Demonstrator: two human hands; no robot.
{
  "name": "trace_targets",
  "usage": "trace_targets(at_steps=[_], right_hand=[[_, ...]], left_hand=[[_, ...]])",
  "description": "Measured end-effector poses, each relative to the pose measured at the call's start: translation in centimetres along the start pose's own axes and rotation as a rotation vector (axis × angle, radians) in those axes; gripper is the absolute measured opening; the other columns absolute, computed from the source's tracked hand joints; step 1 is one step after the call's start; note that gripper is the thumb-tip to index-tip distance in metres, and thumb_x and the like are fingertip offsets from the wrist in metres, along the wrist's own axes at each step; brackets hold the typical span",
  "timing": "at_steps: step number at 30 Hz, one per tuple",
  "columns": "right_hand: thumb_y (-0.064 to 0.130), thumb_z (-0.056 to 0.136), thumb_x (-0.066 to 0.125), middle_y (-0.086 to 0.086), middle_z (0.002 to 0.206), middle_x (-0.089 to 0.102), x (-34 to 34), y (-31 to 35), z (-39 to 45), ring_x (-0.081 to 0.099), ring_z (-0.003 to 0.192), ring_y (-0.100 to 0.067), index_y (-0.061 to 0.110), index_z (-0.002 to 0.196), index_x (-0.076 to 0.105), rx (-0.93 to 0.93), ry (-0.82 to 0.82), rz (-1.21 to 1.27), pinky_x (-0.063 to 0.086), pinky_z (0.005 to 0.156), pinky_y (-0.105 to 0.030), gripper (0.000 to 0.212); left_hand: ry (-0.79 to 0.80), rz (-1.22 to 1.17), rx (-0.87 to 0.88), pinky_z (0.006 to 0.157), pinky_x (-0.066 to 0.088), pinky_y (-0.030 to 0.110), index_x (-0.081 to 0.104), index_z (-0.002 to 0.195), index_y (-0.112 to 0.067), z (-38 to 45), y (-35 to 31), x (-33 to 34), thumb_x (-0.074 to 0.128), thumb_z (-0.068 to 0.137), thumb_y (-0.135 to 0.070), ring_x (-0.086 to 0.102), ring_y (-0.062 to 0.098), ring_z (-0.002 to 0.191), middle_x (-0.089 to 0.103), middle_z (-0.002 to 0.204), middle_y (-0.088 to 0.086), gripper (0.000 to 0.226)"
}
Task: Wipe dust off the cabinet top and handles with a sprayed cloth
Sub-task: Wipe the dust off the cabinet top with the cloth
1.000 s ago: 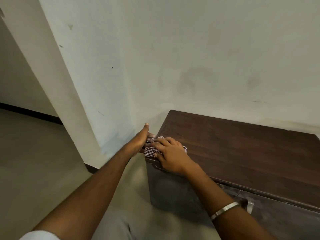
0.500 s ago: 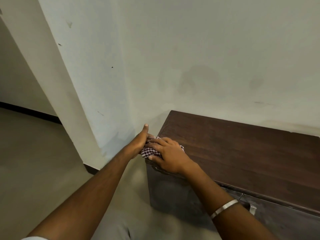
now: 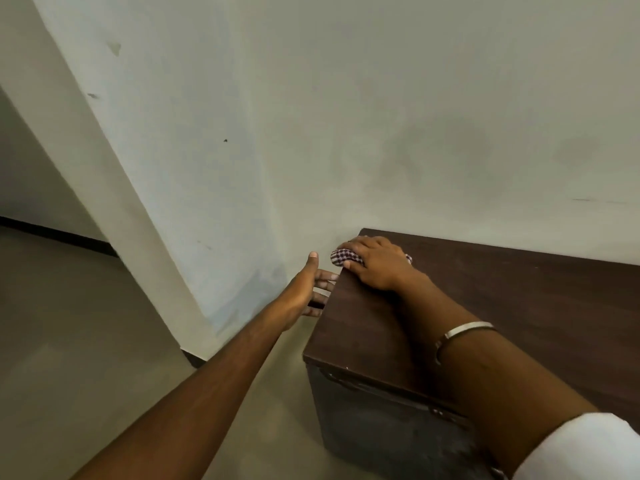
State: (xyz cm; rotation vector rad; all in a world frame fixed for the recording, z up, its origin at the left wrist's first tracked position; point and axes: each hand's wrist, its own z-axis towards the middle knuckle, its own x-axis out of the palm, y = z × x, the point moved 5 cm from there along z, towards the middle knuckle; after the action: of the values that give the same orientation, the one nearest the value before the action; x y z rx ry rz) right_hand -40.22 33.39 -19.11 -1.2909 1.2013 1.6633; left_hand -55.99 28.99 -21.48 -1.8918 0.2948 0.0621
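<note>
The right hand (image 3: 375,266) lies palm down on the cloth (image 3: 343,257), a checked rag bunched at the far left corner of the cabinet top (image 3: 502,306), close to the wall (image 3: 381,133). Its fingers curl lightly over the rag and press it onto the dark wood; part of the rag shows at the fingertips and a small bit by the wrist side. A bangle (image 3: 460,332) sits on the right forearm, and a white sleeve (image 3: 581,448) shows at the bottom right edge. The left hand (image 3: 308,289) is beside the cabinet's left edge, fingers straight and spread, thumb up, fingertips touching the side of the top just below the rag; it holds nothing. The cabinet (image 3: 374,420) has a dusty dark front below the top's near edge. A pillar (image 3: 145,168) juts from the wall on the left, and the floor (image 3: 69,323) is beige.
</note>
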Motion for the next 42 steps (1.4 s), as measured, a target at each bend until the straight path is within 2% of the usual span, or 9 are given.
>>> trace_targets(at_steps=[4,6,9,11,18,26,34,39,42], right_hand=[[0.052,0.099,0.034,0.006,0.157,0.025,-0.8,-3.3,2.2,0.018,0.144,-0.026,0.037,0.147,0.029,0.072,-0.006,0.012,0.018,0.115,-0.047,0.051],[0.052,0.099,0.034,0.006,0.157,0.024,-1.3,-4.8,2.5,0.019,0.143,-0.027,0.037,0.147,0.029,0.109,-0.004,0.018,0.018,0.115,-0.047,0.051],[0.051,0.099,0.035,0.006,0.157,0.025,-1.9,-7.2,1.9,0.021,0.142,-0.027,0.037,0.147,0.029,0.173,-0.025,0.021,0.019,0.114,-0.047,0.051],[0.051,0.099,0.035,0.006,0.156,0.027,-2.5,-8.6,0.7,0.023,0.141,-0.027,0.038,0.146,0.031,0.203,-0.049,0.020,0.020,0.113,-0.047,0.049],[0.051,0.098,0.034,0.007,0.154,0.031,-4.7,-15.4,-6.4,0.026,0.139,-0.026,0.040,0.144,0.033,0.341,-0.096,-0.001,0.024,0.112,-0.046,0.047],[0.054,0.098,0.033,0.006,0.157,0.025,-7.7,-24.8,-16.2,0.023,0.142,-0.027,0.036,0.146,0.030,0.607,-0.122,-0.052,0.023,0.113,-0.045,0.052],[0.052,0.099,0.034,0.004,0.157,0.025,-10.0,-29.8,-24.9,0.022,0.142,-0.030,0.036,0.148,0.027,0.837,-0.174,-0.056,0.024,0.112,-0.048,0.051],[0.048,0.099,0.033,0.004,0.159,0.022,-9.6,-28.1,-25.0,0.019,0.143,-0.030,0.036,0.148,0.026,0.925,-0.183,-0.056,0.021,0.115,-0.048,0.051],[0.048,0.099,0.034,0.003,0.158,0.023,-7.9,-22.1,-21.1,0.021,0.143,-0.028,0.037,0.147,0.028,0.761,-0.190,-0.063,0.022,0.115,-0.047,0.050]], left_hand=[[0.003,0.087,0.092,0.070,0.049,0.031,0.058,0.122,-0.018,1.7,-1.9,1.7,0.017,0.103,-0.051,0.058,0.017,0.085,0.060,0.102,0.001,0.055],[-0.036,0.257,0.207,0.082,0.049,0.033,0.052,0.130,-0.022,2.6,-2.9,2.5,0.023,0.104,-0.046,0.057,0.017,0.097,0.058,0.116,-0.001,0.046],[-0.121,0.559,0.417,0.095,0.034,0.023,0.051,0.136,-0.017,3.3,-4.6,3.9,0.035,0.104,-0.036,0.049,0.011,0.114,0.050,0.134,0.000,0.041],[-0.138,0.671,0.464,0.103,0.028,0.021,0.050,0.138,-0.014,3.7,-4.8,4.8,0.039,0.102,-0.036,0.045,0.016,0.127,0.044,0.142,0.005,0.043],[-0.155,1.011,0.451,0.117,0.022,0.041,0.034,0.149,-0.019,3.9,-4.8,8.0,0.042,0.099,-0.041,0.021,0.026,0.145,0.024,0.159,0.004,0.056],[-0.190,1.047,0.441,0.118,0.021,0.040,0.032,0.151,-0.017,3.4,-5.0,8.4,0.041,0.100,-0.039,0.020,0.025,0.147,0.024,0.159,0.005,0.056],[-0.171,1.019,0.445,0.119,0.022,0.039,0.033,0.150,-0.015,3.4,-4.4,8.1,0.043,0.099,-0.039,0.022,0.024,0.146,0.026,0.159,0.006,0.057],[-0.161,1.003,0.447,0.119,0.021,0.038,0.034,0.150,-0.014,2.6,-4.4,8.2,0.044,0.100,-0.036,0.022,0.024,0.146,0.026,0.159,0.007,0.055],[-0.148,0.988,0.438,0.119,0.020,0.038,0.034,0.149,-0.013,1.8,-4.6,8.2,0.044,0.100,-0.034,0.022,0.025,0.146,0.026,0.159,0.008,0.054]])
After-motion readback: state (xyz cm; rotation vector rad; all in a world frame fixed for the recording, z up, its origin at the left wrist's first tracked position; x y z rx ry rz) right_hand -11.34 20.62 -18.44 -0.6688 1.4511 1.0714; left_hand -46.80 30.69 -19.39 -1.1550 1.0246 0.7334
